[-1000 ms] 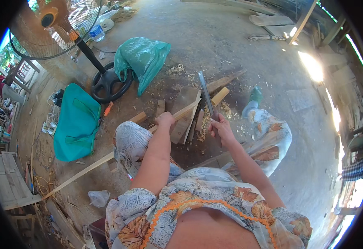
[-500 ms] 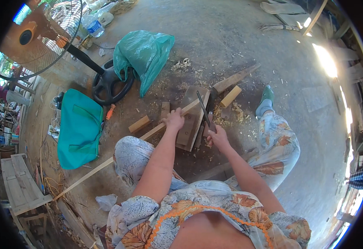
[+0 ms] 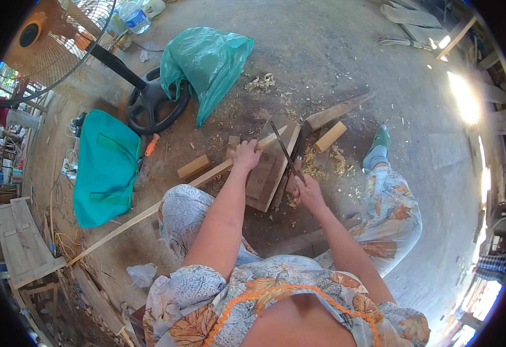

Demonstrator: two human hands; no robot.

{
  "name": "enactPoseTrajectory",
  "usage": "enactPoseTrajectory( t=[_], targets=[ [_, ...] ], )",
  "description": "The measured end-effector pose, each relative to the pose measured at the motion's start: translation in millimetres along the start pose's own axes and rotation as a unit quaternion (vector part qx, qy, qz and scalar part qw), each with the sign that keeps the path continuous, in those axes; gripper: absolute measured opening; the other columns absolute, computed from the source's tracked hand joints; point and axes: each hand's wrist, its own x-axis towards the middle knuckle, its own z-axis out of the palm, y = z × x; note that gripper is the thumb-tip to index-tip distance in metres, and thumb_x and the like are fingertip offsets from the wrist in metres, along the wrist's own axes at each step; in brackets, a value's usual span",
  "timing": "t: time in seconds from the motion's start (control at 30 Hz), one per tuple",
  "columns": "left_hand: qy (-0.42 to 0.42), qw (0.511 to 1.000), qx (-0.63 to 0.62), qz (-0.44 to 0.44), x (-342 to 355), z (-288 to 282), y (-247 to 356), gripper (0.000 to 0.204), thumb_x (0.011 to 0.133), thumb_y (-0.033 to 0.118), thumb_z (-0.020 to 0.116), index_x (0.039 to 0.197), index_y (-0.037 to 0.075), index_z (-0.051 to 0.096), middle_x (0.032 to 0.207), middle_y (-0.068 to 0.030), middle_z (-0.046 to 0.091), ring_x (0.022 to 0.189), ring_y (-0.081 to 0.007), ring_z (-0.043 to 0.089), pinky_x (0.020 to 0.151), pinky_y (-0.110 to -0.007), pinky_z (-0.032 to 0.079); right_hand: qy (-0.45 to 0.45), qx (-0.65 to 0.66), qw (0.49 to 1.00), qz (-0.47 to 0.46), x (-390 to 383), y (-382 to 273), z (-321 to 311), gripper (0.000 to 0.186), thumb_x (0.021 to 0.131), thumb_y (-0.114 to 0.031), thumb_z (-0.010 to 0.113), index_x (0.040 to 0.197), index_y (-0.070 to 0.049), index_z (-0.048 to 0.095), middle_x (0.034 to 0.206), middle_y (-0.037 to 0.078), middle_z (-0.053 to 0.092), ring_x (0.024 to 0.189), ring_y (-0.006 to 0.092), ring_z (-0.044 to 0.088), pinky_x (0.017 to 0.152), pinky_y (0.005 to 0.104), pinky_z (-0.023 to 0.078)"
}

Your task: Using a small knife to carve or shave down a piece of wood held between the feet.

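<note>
In the head view, the left hand [image 3: 246, 155] is gripping a long wooden strip [image 3: 212, 173] near the frame's centre, its fingers closing around the strip a little short of the upper end. The strip is running from the lower left up to the centre, its tip lying over a brown board [image 3: 266, 180].

Just right of it, the right hand [image 3: 309, 194] is holding a long dark blade [image 3: 283, 146] by its lower end, fingers wrapped around it. A second ago the blade was showing a broad, bright face; now it is turning a narrow, dark profile upward and crossing close to the strip's tip — whether the two are touching, one cannot tell. That change is bringing the blade into line with the strip's end, while the left hand is still keeping its grip.

Right of centre, a pale wooden block [image 3: 330, 136] is lying beside wood shavings [image 3: 338, 159]; another block [image 3: 194, 166] is resting left of the board. Toward the upper left, a green plastic bag [image 3: 212, 63] is sitting against the black fan base [image 3: 143, 107] — well apart from both hands.
</note>
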Motion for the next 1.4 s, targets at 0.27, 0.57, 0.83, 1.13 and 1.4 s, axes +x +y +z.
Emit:
enactPoseTrajectory(
  t=[0.27, 0.57, 0.83, 1.13, 1.4],
  targets=[
    [-0.067, 0.995, -0.072, 0.024, -19, 13, 5, 0.031, 0.081, 0.034, 0.059, 0.107, 0.017, 0.056, 0.110, -0.0076, 0.058, 0.108, -0.0299, 0.053, 0.087, -0.047, 0.041, 0.036, -0.010, 0.999, -0.019, -5, -6, -4, 0.014, 0.092, -0.019, 0.050, 0.092, -0.005, 0.051, 0.056, 0.002, 0.050, 0.043, 0.0088, 0.046, 0.039, 0.0248, 0.039],
    [0.049, 0.994, 0.094, -0.017, -21, 28, 30, 0.039, 0.085, 0.034, 0.054, 0.120, 0.020, 0.046, 0.115, -0.0091, 0.048, 0.112, -0.0291, 0.044, 0.089, -0.056, 0.033, 0.058, -0.158, 0.983, -0.077, 6, 24, -6, 0.013, 0.088, -0.019, 0.051, 0.093, -0.007, 0.051, 0.062, 0.014, 0.055, 0.057, 0.0286, 0.058, 0.054, 0.0397, 0.044],
    [0.016, 0.998, 0.043, -0.039, -18, 21, 39, 0.035, 0.087, 0.037, 0.050, 0.116, 0.018, 0.047, 0.118, -0.0117, 0.044, 0.114, -0.0321, 0.038, 0.089, -0.057, 0.029, 0.068, -0.367, 0.918, -0.136, 9, 24, -6, 0.017, 0.087, -0.022, 0.051, 0.091, -0.007, 0.044, 0.073, 0.022, 0.058, 0.073, 0.0423, 0.057, 0.064, 0.0511, 0.042],
    [-0.044, 0.997, 0.041, -0.047, -16, 14, 38, 0.042, 0.088, 0.040, 0.047, 0.125, 0.020, 0.043, 0.125, -0.0120, 0.041, 0.118, -0.0322, 0.037, 0.093, -0.057, 0.027, 0.091, -0.402, 0.897, -0.164, 9, 26, -10, 0.014, 0.085, -0.019, 0.051, 0.092, -0.009, 0.044, 0.070, 0.020, 0.059, 0.070, 0.0414, 0.058, 0.062, 0.0518, 0.043],
    [-0.054, 0.997, 0.032, -0.049, -15, 13, 39, 0.043, 0.088, 0.040, 0.047, 0.127, 0.020, 0.042, 0.125, -0.0120, 0.041, 0.118, -0.0324, 0.036, 0.094, -0.056, 0.026, 0.109, -0.399, 0.894, -0.173, 5, 25, -8, 0.011, 0.084, -0.016, 0.051, 0.090, -0.009, 0.045, 0.068, 0.020, 0.058, 0.068, 0.0403, 0.058, 0.060, 0.0509, 0.044]
  ],
)
